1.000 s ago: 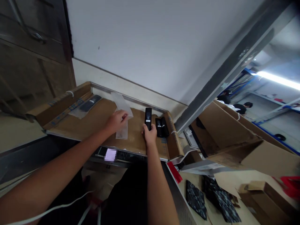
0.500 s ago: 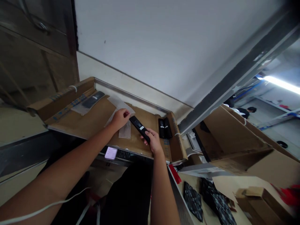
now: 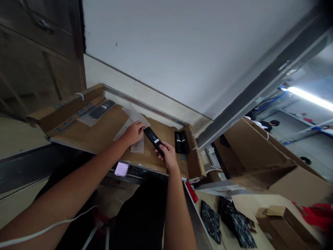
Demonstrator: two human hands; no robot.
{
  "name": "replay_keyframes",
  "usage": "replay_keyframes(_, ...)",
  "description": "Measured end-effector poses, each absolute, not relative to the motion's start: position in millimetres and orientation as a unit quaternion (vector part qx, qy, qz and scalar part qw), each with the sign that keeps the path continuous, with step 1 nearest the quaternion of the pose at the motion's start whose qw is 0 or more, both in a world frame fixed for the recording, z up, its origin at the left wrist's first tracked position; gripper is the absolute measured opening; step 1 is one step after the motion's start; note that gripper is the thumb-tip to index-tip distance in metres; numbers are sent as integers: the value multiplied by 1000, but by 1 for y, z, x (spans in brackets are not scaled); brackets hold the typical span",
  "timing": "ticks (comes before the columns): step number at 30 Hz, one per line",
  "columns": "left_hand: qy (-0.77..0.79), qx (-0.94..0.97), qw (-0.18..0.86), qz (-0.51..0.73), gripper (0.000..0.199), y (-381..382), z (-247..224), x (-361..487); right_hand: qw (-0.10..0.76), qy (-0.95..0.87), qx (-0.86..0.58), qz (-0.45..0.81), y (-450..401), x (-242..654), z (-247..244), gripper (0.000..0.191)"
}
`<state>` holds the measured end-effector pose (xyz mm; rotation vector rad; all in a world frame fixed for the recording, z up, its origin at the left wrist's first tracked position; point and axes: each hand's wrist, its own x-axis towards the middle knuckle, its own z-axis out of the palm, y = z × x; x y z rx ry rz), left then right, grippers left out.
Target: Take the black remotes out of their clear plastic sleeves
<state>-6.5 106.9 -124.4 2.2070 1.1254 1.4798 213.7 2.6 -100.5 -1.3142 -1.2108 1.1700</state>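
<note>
My right hand is wrapped round the lower end of a slim black remote control with a small white label. Its far end points up and left toward my left hand, whose fingers pinch the end of a translucent plastic sleeve. The remote's tip meets or nearly meets the sleeve; I cannot tell whether it is inside. More clear sleeves lie under and beside my left hand. Two similar black remotes lie side by side at the right of the cardboard tray.
At the tray's left lies a bagged black remote. A white panel rises behind. To the right stand a large open carton, dark patterned packets and a smaller box. Another person is far off. A white cord crosses my left forearm.
The remote's far end has moved slightly closer to the sleeve end in my left hand. The whole view has shifted a little; both hands keep their holds.
</note>
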Motion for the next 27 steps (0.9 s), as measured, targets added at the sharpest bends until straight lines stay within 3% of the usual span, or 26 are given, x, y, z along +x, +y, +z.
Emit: replay_keyframes(27, 328, 785, 139, 506, 33, 97, -116, -5, 490, -488, -549, 470, 4, 212, -103, 49)
